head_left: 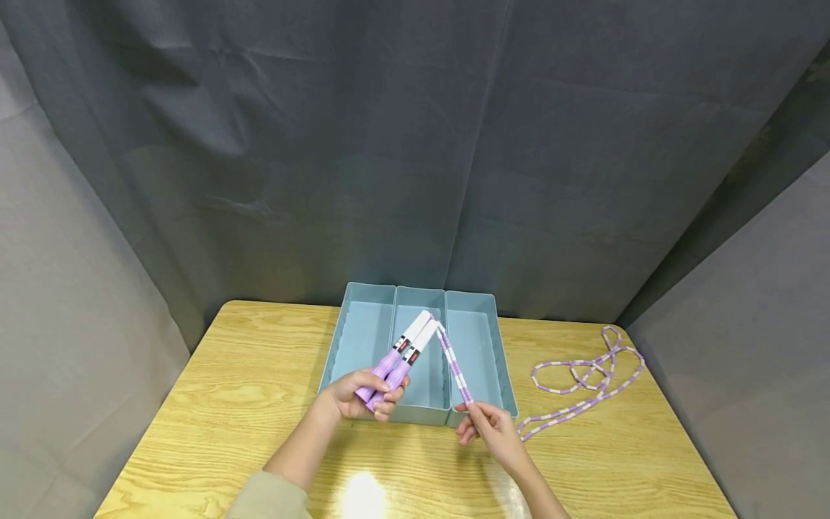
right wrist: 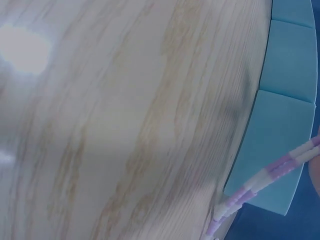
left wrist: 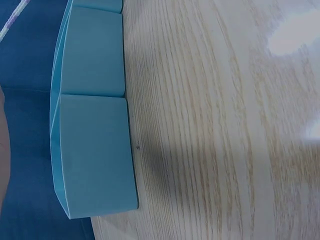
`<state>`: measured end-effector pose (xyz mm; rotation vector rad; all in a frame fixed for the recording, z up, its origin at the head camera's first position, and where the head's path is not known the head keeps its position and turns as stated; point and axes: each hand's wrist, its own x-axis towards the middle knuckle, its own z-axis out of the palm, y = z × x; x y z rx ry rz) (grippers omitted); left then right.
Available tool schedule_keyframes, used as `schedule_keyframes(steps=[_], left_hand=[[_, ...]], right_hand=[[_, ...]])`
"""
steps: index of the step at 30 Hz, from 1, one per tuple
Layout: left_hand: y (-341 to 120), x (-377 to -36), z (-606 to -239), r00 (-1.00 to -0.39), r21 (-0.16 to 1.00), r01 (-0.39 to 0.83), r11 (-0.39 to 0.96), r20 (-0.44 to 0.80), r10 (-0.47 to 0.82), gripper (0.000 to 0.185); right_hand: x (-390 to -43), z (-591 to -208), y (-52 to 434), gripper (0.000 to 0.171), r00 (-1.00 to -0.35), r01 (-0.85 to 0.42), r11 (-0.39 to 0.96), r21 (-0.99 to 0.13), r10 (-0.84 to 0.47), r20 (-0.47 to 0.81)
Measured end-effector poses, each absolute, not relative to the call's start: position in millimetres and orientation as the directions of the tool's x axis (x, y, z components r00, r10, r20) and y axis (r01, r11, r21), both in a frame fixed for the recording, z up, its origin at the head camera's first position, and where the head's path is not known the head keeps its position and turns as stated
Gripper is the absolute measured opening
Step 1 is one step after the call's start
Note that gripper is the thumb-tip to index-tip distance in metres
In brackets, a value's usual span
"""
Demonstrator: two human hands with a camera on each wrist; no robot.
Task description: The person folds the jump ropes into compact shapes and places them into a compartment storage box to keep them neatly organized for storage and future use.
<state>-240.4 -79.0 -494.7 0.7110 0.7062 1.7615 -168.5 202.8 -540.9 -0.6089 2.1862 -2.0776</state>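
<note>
Two purple-and-white jump rope handles (head_left: 403, 358) lie side by side in my left hand (head_left: 364, 394), whose fingers curl round their purple ends. From their white tips the beaded rope (head_left: 456, 364) runs doubled down to my right hand (head_left: 488, 428), which pinches it between thumb and fingers. Past that hand the purple-and-white rope (head_left: 593, 382) trails to the right and lies in loose loops on the table. Both hands are above the front edge of a blue-grey tray (head_left: 418, 414). In the right wrist view, two strands of rope (right wrist: 265, 177) hang close together.
The tray has three long compartments and stands on a wood-grain table (head_left: 259, 404) near its back edge. A dark grey curtain (head_left: 311, 158) hangs behind the table, with lighter cloth (head_left: 65, 288) at the left side and more at the right.
</note>
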Motion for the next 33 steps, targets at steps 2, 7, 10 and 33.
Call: schedule_keyframes(steps=[2, 7, 10, 33], left_hand=[[-80.4, -240.8, -494.8, -0.268, 0.750, -0.604, -0.271, 0.130, 0.955, 0.028], [-82.8, -241.0, -495.3, -0.295, 0.738, -0.604, -0.300, 0.142, 0.945, 0.029], [-84.5, -241.2, -496.1, -0.312, 0.728, -0.609, -0.313, 0.143, 0.939, 0.029], [-88.7, -242.4, -501.0, -0.370, 0.700, -0.618, -0.357, 0.141, 0.918, 0.030]], right_hand=[[-168.4, -540.7, 204.5, 0.032, -0.919, -0.236, 0.017, -0.972, -0.329, 0.217], [-167.7, -536.3, 207.1, 0.031, -0.918, -0.238, 0.027, -0.971, -0.334, 0.216], [-167.3, -533.1, 207.5, 0.031, -0.927, -0.230, 0.038, -0.972, -0.314, 0.207], [-166.0, -524.3, 202.8, 0.027, -0.942, -0.226, 0.100, -0.969, -0.275, 0.191]])
